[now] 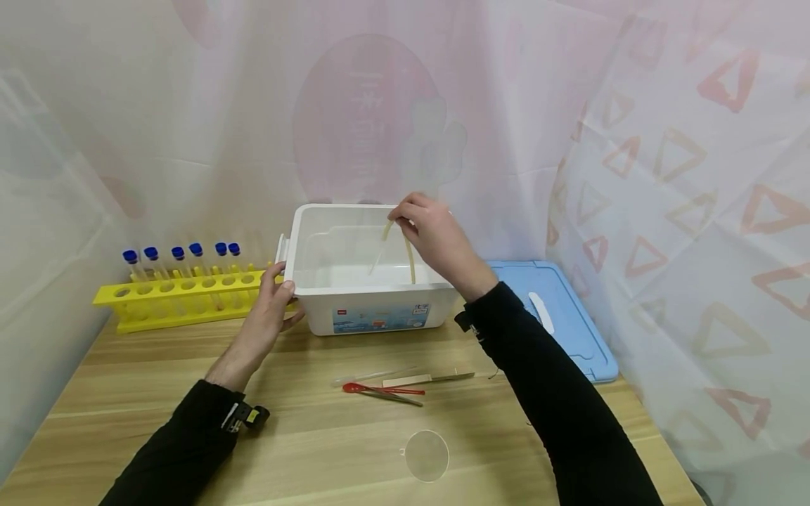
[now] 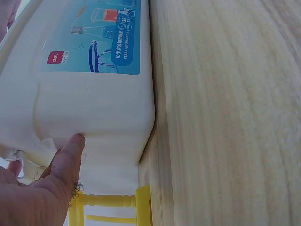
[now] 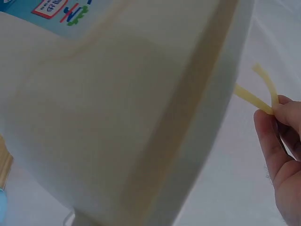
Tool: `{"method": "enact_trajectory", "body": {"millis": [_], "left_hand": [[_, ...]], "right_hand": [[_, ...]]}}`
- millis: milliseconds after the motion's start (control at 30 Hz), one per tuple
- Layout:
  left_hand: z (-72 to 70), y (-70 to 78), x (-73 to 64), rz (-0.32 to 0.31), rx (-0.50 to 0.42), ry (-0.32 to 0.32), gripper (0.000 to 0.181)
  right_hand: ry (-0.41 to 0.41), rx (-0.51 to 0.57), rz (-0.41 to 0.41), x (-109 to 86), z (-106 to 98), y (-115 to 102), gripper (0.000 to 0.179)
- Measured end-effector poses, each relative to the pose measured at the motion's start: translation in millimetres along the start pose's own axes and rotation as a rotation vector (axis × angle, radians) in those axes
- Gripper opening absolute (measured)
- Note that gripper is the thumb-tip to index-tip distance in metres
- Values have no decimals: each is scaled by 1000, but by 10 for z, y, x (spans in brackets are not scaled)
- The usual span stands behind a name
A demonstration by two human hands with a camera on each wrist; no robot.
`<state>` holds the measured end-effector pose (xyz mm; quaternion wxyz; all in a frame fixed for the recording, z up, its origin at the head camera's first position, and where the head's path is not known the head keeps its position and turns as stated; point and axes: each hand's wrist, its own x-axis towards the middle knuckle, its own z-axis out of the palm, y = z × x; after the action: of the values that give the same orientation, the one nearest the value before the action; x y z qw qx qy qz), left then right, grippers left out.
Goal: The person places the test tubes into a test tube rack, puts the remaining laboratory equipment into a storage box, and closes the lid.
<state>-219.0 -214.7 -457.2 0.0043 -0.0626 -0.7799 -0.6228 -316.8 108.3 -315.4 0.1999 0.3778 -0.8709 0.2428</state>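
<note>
A white plastic storage box (image 1: 373, 301) with a blue label stands at the back of the table. My left hand (image 1: 268, 306) holds its front left corner, and in the left wrist view a finger (image 2: 70, 155) lies against the wall below the rim. Over the box's right part, my right hand (image 1: 436, 235) pinches a yellowish rubber tube (image 1: 410, 260) at its bend. Both ends hang down, and a thin clear piece (image 1: 377, 258) seems to extend from the left one. The right wrist view shows the thumb and fingers (image 3: 269, 141) around the tube.
Left of the box stands a yellow rack (image 1: 190, 302) with several blue-capped test tubes. A blue lid (image 1: 569, 323) lies to the right. In front are a red spoon (image 1: 351, 387), tweezers (image 1: 392, 398), a light-handled tool (image 1: 408, 380) and a clear round dish (image 1: 427, 457).
</note>
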Motion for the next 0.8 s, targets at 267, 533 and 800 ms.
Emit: {"method": "enact_trajectory", "body": {"millis": [267,533,800], "left_hand": [[-5,-1,5,-1,4,-2,72],[-6,-9,4,-5,2,1,71],[-10,0,0,-2,4,0,71]], "right_hand": [[-97,-52,7,-32,184,-61,21],[-190,-35,15,-30,374,-192,24],[-249,-50,-4,35,539,-298,24]]}}
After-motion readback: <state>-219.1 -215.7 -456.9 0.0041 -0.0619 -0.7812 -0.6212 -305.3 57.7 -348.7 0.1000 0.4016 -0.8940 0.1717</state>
